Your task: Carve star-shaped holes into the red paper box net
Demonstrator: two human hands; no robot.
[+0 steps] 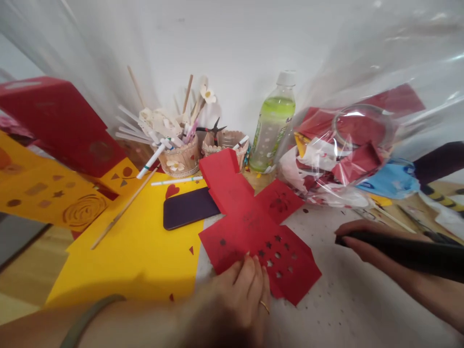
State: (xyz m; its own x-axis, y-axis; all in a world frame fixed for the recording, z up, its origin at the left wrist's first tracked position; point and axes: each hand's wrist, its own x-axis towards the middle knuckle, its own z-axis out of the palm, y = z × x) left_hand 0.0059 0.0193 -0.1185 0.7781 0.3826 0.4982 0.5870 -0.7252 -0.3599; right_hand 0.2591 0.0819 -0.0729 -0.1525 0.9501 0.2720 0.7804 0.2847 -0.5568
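Note:
A red paper cut-out (250, 217), shaped like an unfolded box with flaps, lies flat in front of me. Its right flap has several star-shaped and round holes, and faint drawn lines mark its middle. My left hand (242, 290) presses on the near edge of the paper, its fingers close together and a ring on one of them. Off to the right, apart from the paper, my right hand (380, 251) is closed around a thick black tool (402, 251). Its tip and exact kind cannot be made out.
Yellow paper (155, 261), a dark phone (190, 208) and a wooden stick (123, 210) lie at left. Behind stand a pen basket (181, 159), a smaller basket with pliers (215, 130) and a green drink bottle (273, 125). A clear bag of scraps (337, 159) sits right.

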